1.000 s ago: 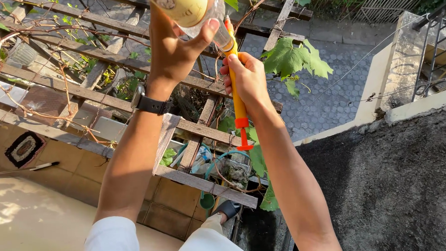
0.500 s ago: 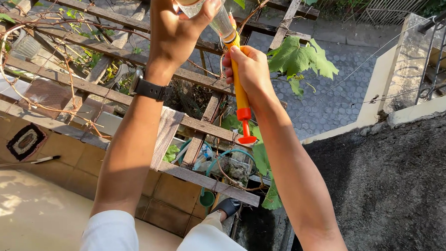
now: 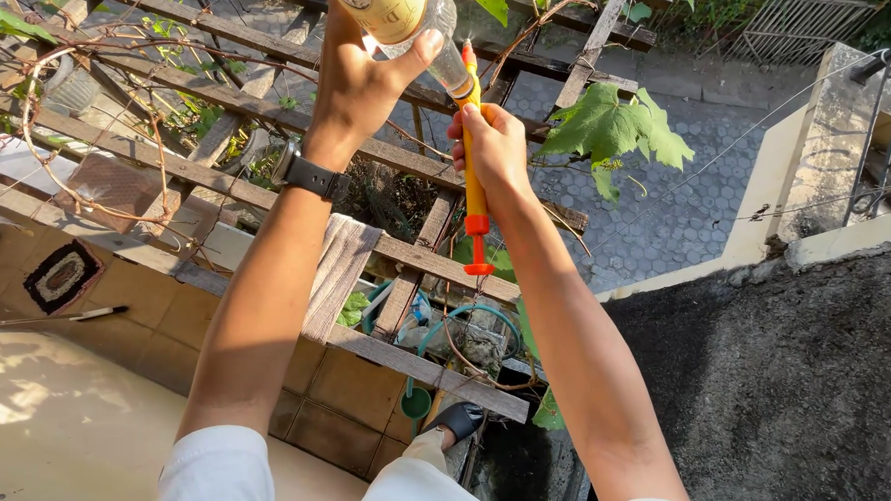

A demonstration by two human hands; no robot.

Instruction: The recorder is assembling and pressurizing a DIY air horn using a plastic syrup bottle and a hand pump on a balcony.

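Nearest the camera: your white sleeves at the bottom edge, both forearms stretched out over the drop. On your left wrist a dark wristwatch (image 3: 307, 173). Your left hand (image 3: 358, 79) is clamped around a clear plastic bottle (image 3: 405, 12) with a pale yellow label, thumb across its lower part, the bottle tilted so its neck points down and to the right; top of the bottle is cut by the frame edge. Your right hand (image 3: 493, 148) is closed in a fist on a yellow-orange tool (image 3: 475, 194) with red collars, held about upright, red foot below your fist; its upper tip touches the bottle's neck, exact join too small to tell. The two hands sit close together, not touching. Just behind the right hand, a vine branch with big green leaves (image 3: 615, 125). Under the arms runs a wooden trellis (image 3: 212, 176) of weathered slats with bare woody vines, a grey cloth (image 3: 338, 270) draped over one slat. Further down: your dark shoe (image 3: 460, 418), a green hose (image 3: 469, 320) coiled, a tan tiled floor (image 3: 73, 437) at left, a small patterned mat (image 3: 58, 277). Right: rough dark roof surface (image 3: 772, 387). Farthest: paved yard (image 3: 655, 221) and a metal fence (image 3: 796, 25).
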